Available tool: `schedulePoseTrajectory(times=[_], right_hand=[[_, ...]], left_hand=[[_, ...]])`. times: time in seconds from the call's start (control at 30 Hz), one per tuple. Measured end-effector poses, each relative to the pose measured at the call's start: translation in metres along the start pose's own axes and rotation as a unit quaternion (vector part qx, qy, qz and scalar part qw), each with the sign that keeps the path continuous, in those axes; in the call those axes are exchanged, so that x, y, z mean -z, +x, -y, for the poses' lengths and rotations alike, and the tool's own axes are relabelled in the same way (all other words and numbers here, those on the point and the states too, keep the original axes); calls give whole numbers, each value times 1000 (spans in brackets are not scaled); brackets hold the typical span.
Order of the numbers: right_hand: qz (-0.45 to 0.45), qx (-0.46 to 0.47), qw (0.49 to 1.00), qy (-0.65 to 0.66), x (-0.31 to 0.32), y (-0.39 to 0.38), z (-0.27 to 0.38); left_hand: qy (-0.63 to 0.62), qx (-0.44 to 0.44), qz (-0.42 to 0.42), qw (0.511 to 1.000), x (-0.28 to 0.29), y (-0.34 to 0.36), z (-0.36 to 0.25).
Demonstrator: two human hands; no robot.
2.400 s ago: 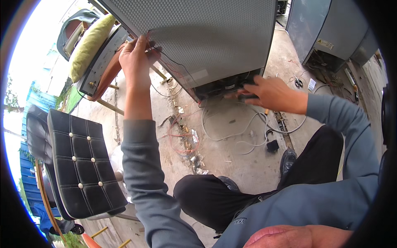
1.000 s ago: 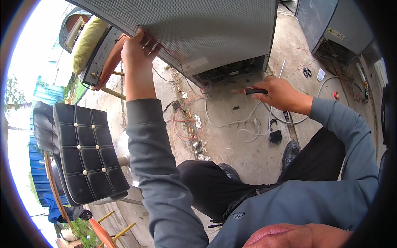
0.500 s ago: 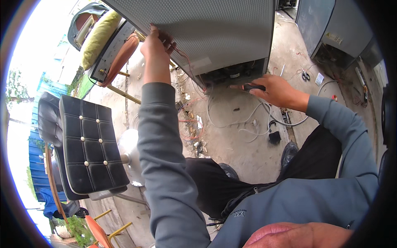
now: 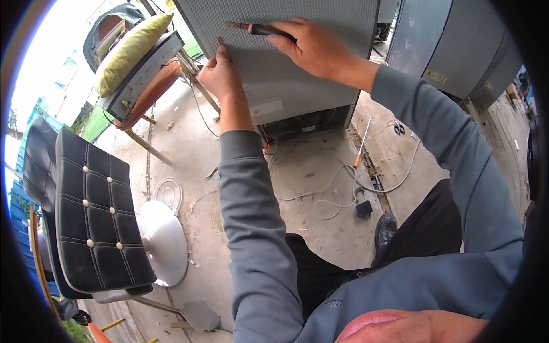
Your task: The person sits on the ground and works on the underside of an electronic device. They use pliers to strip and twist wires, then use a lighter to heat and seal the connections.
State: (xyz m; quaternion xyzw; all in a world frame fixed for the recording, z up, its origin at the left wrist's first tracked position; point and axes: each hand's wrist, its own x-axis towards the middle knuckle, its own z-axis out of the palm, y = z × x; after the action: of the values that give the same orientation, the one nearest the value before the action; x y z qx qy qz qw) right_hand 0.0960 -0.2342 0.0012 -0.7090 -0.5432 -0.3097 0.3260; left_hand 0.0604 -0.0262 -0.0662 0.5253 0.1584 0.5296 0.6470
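Observation:
A tall grey cabinet (image 4: 309, 74) with a dimpled panel stands in front of me; it looks like a refrigerator, with a dark opening along its bottom. My right hand (image 4: 311, 46) grips a hand tool (image 4: 266, 30) by its black handle. Its reddish-brown tip points left, close to the panel. Just below that tip, my left hand (image 4: 222, 74) is at the panel's left side, fingers closed and one fingertip pointing up. Whatever it may pinch is too small to make out. Short red wires (image 4: 266, 147) show at the cabinet's lower left corner.
A black padded chair (image 4: 94, 211) on a round metal base (image 4: 166, 246) stands at left. Behind it, a yellow cushion (image 4: 134, 54) tops a chair. A pale cable (image 4: 320, 191), an orange-handled screwdriver (image 4: 358, 157) and scissors (image 4: 399, 129) lie on the floor. Another grey cabinet (image 4: 452, 46) is at right.
My right hand has lifted the tool from near the bottom opening up to the panel beside my left hand. The red wires that ran up to my left hand no longer show there.

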Motion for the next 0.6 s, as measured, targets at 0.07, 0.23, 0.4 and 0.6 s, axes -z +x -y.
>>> schedulePoseTrajectory(times=[0.07,0.23,0.4,0.6], right_hand=[[-16,27,999,-22,-9,8,0],[49,-102,993,24,-26,4,7],[108,-382,857,329,-24,-5,34],[204,-459,686,527,-18,-10,53]], left_hand=[[18,-47,-22,998,-5,-4,2],[41,-59,-15,997,-1,-13,4],[63,-64,-3,996,2,-16,3],[91,-79,27,992,12,-15,0]])
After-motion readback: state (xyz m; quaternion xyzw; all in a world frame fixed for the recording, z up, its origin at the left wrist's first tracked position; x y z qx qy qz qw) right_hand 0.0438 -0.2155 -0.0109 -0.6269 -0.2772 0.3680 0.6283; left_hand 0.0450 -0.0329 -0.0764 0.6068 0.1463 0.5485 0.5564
